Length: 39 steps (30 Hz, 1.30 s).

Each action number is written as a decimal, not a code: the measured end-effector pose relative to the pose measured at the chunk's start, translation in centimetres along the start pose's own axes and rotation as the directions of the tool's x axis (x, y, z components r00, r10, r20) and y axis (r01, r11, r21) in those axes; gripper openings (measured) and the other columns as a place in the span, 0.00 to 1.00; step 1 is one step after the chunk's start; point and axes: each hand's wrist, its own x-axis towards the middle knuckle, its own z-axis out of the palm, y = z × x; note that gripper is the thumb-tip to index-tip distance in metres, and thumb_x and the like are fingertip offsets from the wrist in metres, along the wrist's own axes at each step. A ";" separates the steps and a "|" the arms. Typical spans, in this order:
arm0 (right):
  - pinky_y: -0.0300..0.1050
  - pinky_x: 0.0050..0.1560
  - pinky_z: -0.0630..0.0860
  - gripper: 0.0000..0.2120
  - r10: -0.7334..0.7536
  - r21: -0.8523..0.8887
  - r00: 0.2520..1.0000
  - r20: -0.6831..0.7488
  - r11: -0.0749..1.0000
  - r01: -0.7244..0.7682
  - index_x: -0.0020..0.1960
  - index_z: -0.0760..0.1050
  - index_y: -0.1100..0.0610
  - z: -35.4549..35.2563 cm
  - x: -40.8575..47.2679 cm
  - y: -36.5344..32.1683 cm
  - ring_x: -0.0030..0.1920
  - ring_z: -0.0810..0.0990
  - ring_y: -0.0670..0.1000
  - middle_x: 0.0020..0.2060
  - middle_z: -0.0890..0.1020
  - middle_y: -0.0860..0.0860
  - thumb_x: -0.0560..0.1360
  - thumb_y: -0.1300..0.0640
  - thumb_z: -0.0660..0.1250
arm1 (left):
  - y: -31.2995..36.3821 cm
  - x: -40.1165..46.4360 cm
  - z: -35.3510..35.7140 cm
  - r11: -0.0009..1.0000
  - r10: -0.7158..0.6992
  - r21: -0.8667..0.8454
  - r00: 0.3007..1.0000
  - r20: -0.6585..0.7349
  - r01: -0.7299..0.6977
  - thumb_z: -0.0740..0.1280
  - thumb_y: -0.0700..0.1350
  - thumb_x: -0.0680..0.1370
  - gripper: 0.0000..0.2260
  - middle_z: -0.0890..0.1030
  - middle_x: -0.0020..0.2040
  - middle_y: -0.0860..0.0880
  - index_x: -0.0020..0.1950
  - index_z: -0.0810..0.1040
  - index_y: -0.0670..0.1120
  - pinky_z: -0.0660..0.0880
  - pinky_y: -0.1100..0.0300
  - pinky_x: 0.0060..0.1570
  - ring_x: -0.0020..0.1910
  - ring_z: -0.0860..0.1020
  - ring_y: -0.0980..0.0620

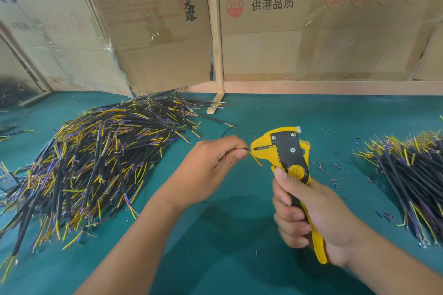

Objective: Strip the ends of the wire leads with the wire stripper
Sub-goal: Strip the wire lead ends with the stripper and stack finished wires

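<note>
A big heap of black cables [96, 158] with yellow and purple leads fills nine o'clock; a smaller pile [412, 175] at three o'clock is cut off by the edge. At centre, the left hand [211, 163] pinches a wire lead [248, 149], its tip hidden in the nose of the yellow-black wire stripper [285, 151], whose handles the right hand [309, 218] grips.

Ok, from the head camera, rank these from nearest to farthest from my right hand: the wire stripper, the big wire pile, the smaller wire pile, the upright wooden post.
1. wire stripper, held in the right hand
2. smaller wire pile, to its right
3. big wire pile, far left
4. upright wooden post, at the back
</note>
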 end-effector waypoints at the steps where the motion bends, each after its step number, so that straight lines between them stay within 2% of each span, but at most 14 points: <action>1: 0.38 0.26 0.61 0.27 -0.001 -0.010 1.000 0.001 1.000 0.001 0.35 0.64 0.56 0.0 -0.1 0.0 0.22 0.57 0.49 0.26 0.60 0.51 0.67 0.37 0.74 | -0.1 0.0 -0.2 1.000 0.006 0.006 1.000 0.008 -0.006 0.61 0.47 0.83 0.11 0.73 0.35 0.52 0.48 0.78 0.43 0.64 0.67 0.35 0.33 0.67 0.55; 10: 0.38 0.26 0.61 0.27 -0.001 -0.040 1.000 0.002 0.999 0.001 0.35 0.64 0.57 0.1 -0.6 0.1 0.22 0.57 0.50 0.26 0.61 0.51 0.67 0.37 0.74 | -0.5 -0.1 -0.7 1.000 0.013 0.007 0.998 0.059 -0.014 0.61 0.48 0.83 0.11 0.73 0.35 0.51 0.47 0.78 0.43 0.63 0.68 0.35 0.33 0.66 0.56; 20: 0.38 0.25 0.62 0.27 -0.028 -0.086 1.000 -0.009 0.996 0.027 0.35 0.65 0.57 -0.1 -0.7 -0.1 0.22 0.58 0.50 0.27 0.61 0.52 0.67 0.37 0.74 | -0.9 -0.3 -1.0 1.000 0.004 0.008 0.998 0.060 -0.004 0.60 0.49 0.83 0.12 0.76 0.37 0.47 0.48 0.78 0.44 0.69 0.57 0.37 0.34 0.70 0.48; 22: 0.39 0.26 0.61 0.27 -0.018 -0.076 1.000 0.000 0.997 0.018 0.35 0.66 0.57 -0.2 -0.8 -0.1 0.23 0.57 0.50 0.27 0.60 0.52 0.67 0.37 0.75 | -0.9 -0.3 -1.0 1.000 0.017 0.014 0.998 0.063 -0.018 0.61 0.49 0.83 0.12 0.75 0.36 0.48 0.47 0.78 0.43 0.68 0.59 0.35 0.34 0.69 0.49; 26: 0.38 0.26 0.61 0.26 0.004 -0.066 1.000 0.015 0.998 -0.003 0.36 0.66 0.57 -0.5 -0.7 -0.3 0.23 0.58 0.50 0.27 0.61 0.52 0.67 0.38 0.74 | -1.1 -0.3 -1.3 0.999 0.033 0.021 0.999 0.041 -0.034 0.61 0.48 0.83 0.12 0.73 0.35 0.51 0.46 0.78 0.43 0.62 0.70 0.34 0.33 0.66 0.57; 28: 0.38 0.26 0.61 0.25 0.016 -0.055 0.999 0.028 0.998 -0.014 0.36 0.67 0.57 -0.5 -0.7 -0.2 0.23 0.58 0.49 0.27 0.61 0.52 0.68 0.39 0.74 | -1.0 -0.3 -0.9 0.999 0.039 0.028 0.998 0.050 -0.041 0.61 0.48 0.83 0.12 0.73 0.36 0.52 0.47 0.78 0.43 0.62 0.70 0.35 0.33 0.66 0.57; 31: 0.37 0.24 0.62 0.22 -0.008 0.047 0.999 0.047 0.999 0.006 0.36 0.68 0.56 -1.0 -0.6 -0.5 0.22 0.59 0.48 0.27 0.62 0.51 0.68 0.43 0.76 | -1.7 -0.5 -1.7 0.998 0.037 0.047 0.999 0.033 -0.039 0.61 0.47 0.83 0.11 0.72 0.36 0.53 0.46 0.78 0.44 0.63 0.69 0.36 0.34 0.66 0.59; 33: 0.38 0.21 0.63 0.20 -0.082 0.185 0.997 -0.013 0.979 0.083 0.35 0.68 0.55 -2.3 -0.5 -1.9 0.21 0.60 0.46 0.26 0.62 0.48 0.69 0.46 0.76 | -3.5 -1.0 -3.7 0.999 -0.034 0.039 0.994 -0.108 0.039 0.61 0.47 0.83 0.10 0.73 0.35 0.54 0.45 0.77 0.46 0.65 0.66 0.37 0.35 0.67 0.59; 35: 0.39 0.19 0.61 0.19 -0.156 0.222 0.981 -0.112 0.959 0.178 0.34 0.67 0.54 -3.7 -0.5 -3.4 0.21 0.59 0.45 0.26 0.60 0.47 0.71 0.46 0.72 | -4.5 -1.4 -5.1 0.994 -0.097 0.021 0.969 -0.226 0.105 0.61 0.48 0.82 0.11 0.73 0.35 0.53 0.44 0.77 0.45 0.66 0.63 0.37 0.35 0.68 0.58; 37: 0.41 0.20 0.61 0.17 -0.166 0.223 0.975 -0.145 0.955 0.196 0.35 0.66 0.55 -4.3 -0.3 -3.6 0.21 0.58 0.46 0.27 0.59 0.48 0.73 0.46 0.68 | -4.0 -1.2 -4.4 0.995 -0.080 0.052 0.982 -0.172 0.090 0.61 0.48 0.82 0.11 0.71 0.35 0.53 0.44 0.77 0.44 0.66 0.63 0.36 0.34 0.67 0.58; 39: 0.43 0.23 0.64 0.16 -0.135 0.220 0.988 -0.081 0.964 0.149 0.37 0.67 0.56 -4.2 -0.1 -2.8 0.23 0.60 0.48 0.28 0.60 0.50 0.75 0.48 0.67 | -3.0 -0.8 -2.9 0.996 -0.050 0.075 0.995 -0.092 0.057 0.60 0.48 0.82 0.11 0.71 0.36 0.52 0.45 0.77 0.45 0.66 0.62 0.36 0.34 0.67 0.56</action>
